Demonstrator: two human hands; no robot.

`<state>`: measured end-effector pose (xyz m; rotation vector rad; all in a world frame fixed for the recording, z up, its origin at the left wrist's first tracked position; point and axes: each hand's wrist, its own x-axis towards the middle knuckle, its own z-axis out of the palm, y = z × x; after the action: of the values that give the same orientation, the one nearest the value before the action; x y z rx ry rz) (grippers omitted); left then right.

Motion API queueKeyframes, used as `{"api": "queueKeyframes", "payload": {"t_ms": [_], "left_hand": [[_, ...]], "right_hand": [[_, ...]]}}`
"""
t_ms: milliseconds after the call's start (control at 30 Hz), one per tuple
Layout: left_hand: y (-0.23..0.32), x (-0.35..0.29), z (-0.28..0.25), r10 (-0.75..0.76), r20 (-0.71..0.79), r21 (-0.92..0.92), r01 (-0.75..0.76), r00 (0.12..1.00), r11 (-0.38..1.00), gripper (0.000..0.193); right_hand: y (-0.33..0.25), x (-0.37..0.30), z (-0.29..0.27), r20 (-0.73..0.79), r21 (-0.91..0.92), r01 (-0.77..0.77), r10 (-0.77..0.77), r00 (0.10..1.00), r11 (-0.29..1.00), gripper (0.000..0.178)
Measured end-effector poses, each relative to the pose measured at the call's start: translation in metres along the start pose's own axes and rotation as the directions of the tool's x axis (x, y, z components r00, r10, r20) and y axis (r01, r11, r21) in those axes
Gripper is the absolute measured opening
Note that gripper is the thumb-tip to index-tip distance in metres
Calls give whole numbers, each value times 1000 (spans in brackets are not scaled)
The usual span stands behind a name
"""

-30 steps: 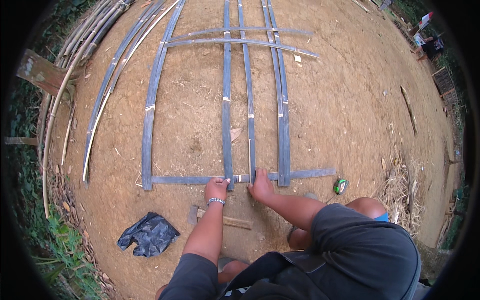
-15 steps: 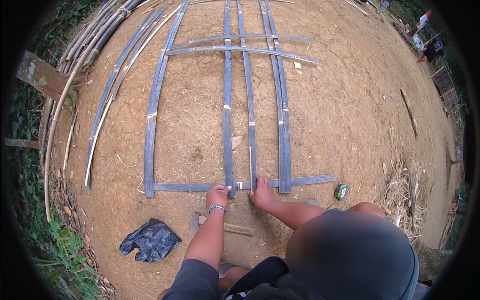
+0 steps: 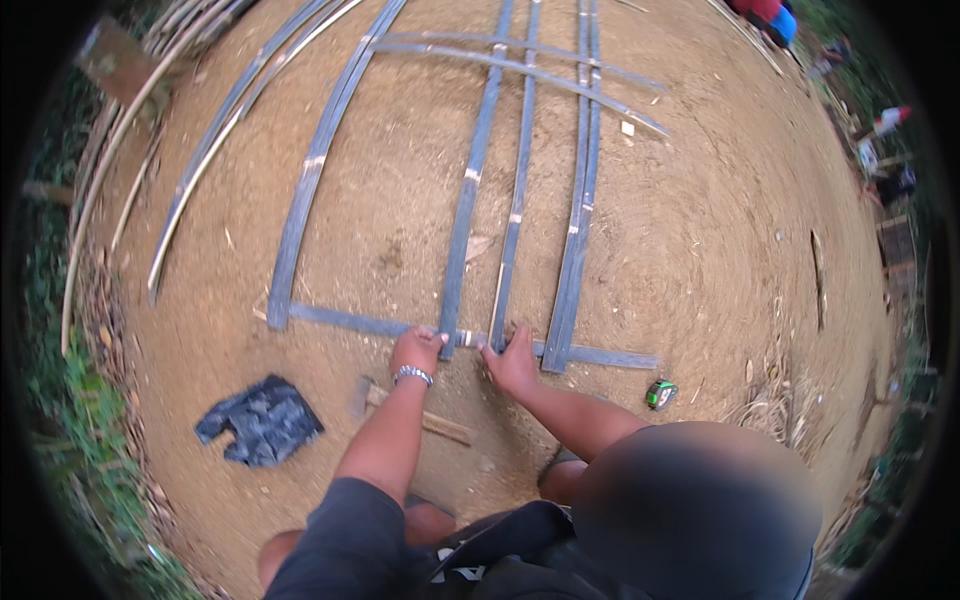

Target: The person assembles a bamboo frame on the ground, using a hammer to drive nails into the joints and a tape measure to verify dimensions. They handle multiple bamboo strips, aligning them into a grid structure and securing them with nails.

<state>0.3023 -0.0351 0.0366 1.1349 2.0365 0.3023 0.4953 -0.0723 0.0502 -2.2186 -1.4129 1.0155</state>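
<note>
Touching slats, now slanting (view turned)

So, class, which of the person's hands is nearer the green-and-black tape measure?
Right. The right hand is left of the tape measure, at a narrow grey slat; the left hand is farther left, at a wider grey slat.

There are two hands, three crosswise strips, one bag, one hatchet, one tape measure.

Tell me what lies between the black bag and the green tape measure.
In the head view, a wooden-handled tool lies there; the left forearm and right forearm hang above.
</note>
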Motion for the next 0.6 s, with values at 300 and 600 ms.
{"api": "queueKeyframes", "payload": {"t_ms": [300,600], "left_hand": [[7,-5,-13,-26,67,-27,28,997,999,33],[7,-6,-8,-44,68,-16,46,997,999,31]], "right_hand": [[-19,34,-27,20,53,214,-216,976,975,70],[7,103,-119,282,-245,662,-601,748,708,65]]}}
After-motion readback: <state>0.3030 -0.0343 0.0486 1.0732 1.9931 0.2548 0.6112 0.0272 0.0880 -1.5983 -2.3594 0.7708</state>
